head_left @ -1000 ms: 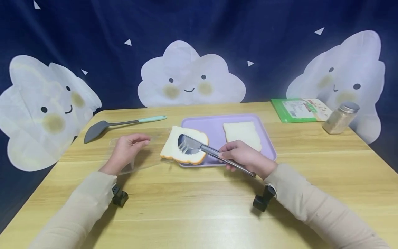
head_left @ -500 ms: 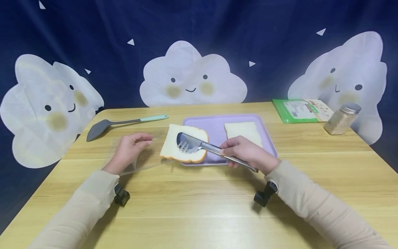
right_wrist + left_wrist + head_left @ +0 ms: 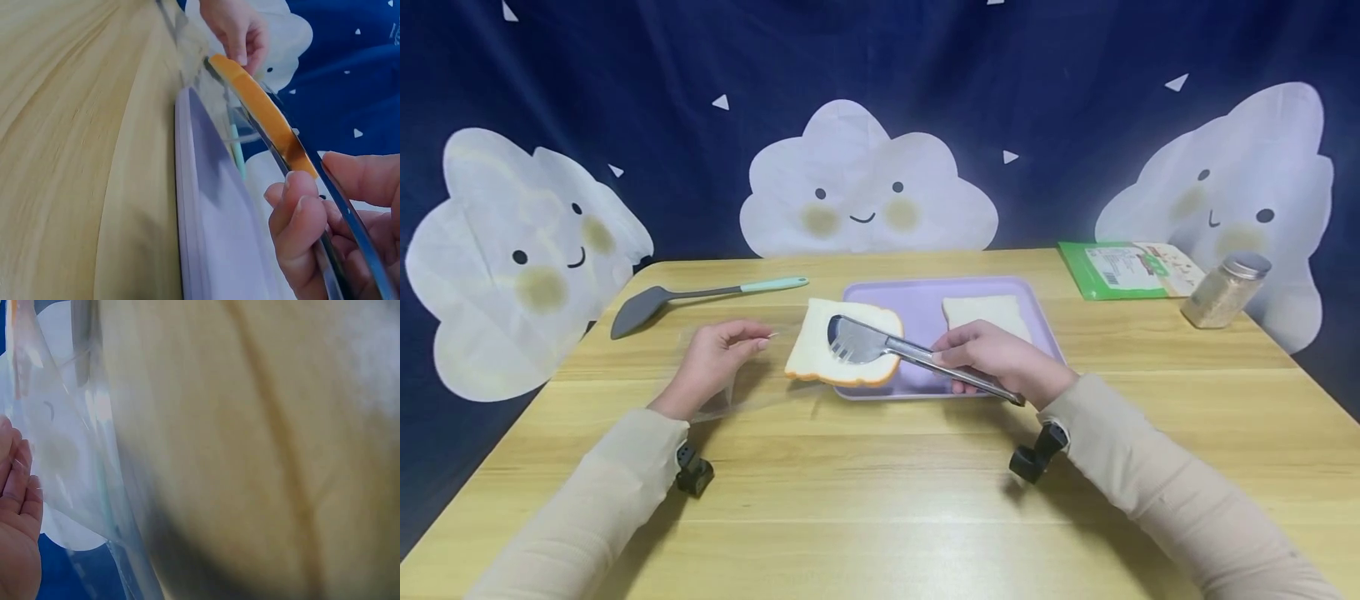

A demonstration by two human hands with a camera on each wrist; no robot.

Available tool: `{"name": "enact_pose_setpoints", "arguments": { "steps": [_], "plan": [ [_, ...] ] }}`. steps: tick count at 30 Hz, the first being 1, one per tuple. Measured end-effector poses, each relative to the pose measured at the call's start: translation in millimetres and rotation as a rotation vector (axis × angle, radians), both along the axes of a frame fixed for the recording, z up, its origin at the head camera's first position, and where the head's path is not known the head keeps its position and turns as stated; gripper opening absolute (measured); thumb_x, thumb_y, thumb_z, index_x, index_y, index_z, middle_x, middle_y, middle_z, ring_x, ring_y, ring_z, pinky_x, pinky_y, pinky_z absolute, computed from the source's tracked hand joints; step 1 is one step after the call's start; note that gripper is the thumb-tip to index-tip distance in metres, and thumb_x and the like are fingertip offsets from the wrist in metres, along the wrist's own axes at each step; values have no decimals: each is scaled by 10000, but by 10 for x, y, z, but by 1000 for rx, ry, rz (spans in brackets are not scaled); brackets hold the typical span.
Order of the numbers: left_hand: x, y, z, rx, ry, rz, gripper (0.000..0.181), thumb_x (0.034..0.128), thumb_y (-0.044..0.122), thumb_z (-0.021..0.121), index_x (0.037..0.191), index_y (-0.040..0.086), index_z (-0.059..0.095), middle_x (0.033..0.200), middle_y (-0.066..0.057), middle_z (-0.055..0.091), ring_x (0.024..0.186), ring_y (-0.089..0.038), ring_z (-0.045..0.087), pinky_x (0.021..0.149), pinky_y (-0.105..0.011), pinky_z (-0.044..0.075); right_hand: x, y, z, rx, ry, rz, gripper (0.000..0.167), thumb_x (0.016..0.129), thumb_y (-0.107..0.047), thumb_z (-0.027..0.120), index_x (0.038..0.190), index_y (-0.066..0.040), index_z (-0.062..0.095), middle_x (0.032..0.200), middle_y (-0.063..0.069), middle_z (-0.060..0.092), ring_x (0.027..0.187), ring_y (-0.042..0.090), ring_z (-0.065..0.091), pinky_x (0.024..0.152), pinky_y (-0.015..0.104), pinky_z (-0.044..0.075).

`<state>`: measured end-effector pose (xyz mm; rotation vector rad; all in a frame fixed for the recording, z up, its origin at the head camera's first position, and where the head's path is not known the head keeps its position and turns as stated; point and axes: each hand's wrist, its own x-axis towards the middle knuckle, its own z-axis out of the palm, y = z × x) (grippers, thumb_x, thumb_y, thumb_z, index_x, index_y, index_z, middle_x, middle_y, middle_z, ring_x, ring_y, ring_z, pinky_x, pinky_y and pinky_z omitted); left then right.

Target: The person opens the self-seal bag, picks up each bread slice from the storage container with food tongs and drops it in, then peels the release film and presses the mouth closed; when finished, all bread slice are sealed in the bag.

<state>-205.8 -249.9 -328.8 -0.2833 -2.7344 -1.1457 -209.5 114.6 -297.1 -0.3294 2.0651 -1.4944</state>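
My right hand (image 3: 1000, 360) grips metal tongs (image 3: 917, 354), whose ends clamp a bread slice (image 3: 808, 350) above the left part of a purple tray (image 3: 925, 287). In the right wrist view the slice's orange crust (image 3: 259, 106) lies between the two arms of the tongs (image 3: 356, 231). My left hand (image 3: 711, 362) pinches the edge of a clear plastic bag (image 3: 745, 387), left of the slice; the bag (image 3: 69, 425) also fills the left side of the left wrist view. The slice's left end is at the bag's mouth. A second bread slice (image 3: 988, 310) lies on the tray's right part.
A grey spatula (image 3: 700, 292) with a mint handle lies at the back left. At the back right are a green packet (image 3: 1123, 271) and a jar with a metal lid (image 3: 1225, 292). Behind the wooden table (image 3: 850, 492) hangs a blue cloth with clouds.
The slice and tongs have shifted slightly left relative to the tray, toward the bag. Both hands keep their holds. The whole view has moved a little.
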Motion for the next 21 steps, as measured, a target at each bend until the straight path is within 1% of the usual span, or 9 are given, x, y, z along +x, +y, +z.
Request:
{"name": "enact_pose_setpoints", "arguments": {
  "steps": [2,4,8,10,12,17,21],
  "plan": [
    [5,0,-6,6,5,-2,247,908,179,602,1067,2,668,1050,-148,674,954,-247,622,722,-220,490,-14,6,-24,7,0,-12,339,887,-40,523,1171,143,503,779,112,602,524,113,560,476,216,458],
    [10,-1,-16,18,2,-2,250,910,187,600,1067,5,669,1044,-142,678,936,-206,622,699,-177,480,-22,7,-42,17,18,-20,331,887,-37,524,1164,145,508,775,119,597,520,116,560,470,218,460],
    [25,-7,-15,34,11,3,266,915,206,592,1075,7,666,1036,-140,681,893,-54,602,703,-141,468,-24,-18,-56,35,66,-12,302,879,-36,537,1124,141,535,749,123,593,510,117,552,458,219,458],
    [28,-8,-12,41,14,7,271,914,210,592,1078,6,664,1035,-141,682,863,15,584,705,-137,468,-16,-34,-64,35,64,-7,295,875,-39,541,1113,135,542,726,112,582,502,113,543,454,218,452],
    [29,-4,-8,46,17,12,275,911,215,596,1077,5,663,1034,-142,682,839,49,572,701,-134,469,-7,-44,-69,28,42,-4,296,877,-42,537,1116,133,539,714,98,566,497,110,536,455,216,449],
    [24,13,0,57,19,16,268,906,203,606,1073,-1,658,1029,-152,680,832,25,589,695,-138,471,-6,-36,-92,26,13,6,300,885,-53,532,1122,132,536,697,82,560,496,105,529,457,212,447],
    [15,20,1,56,29,23,242,902,171,610,1067,0,656,1018,-155,679,850,-50,613,685,-145,470,-28,-14,-110,45,22,35,287,883,-47,527,1109,129,544,673,81,566,491,107,526,455,216,448]
  ]
}}
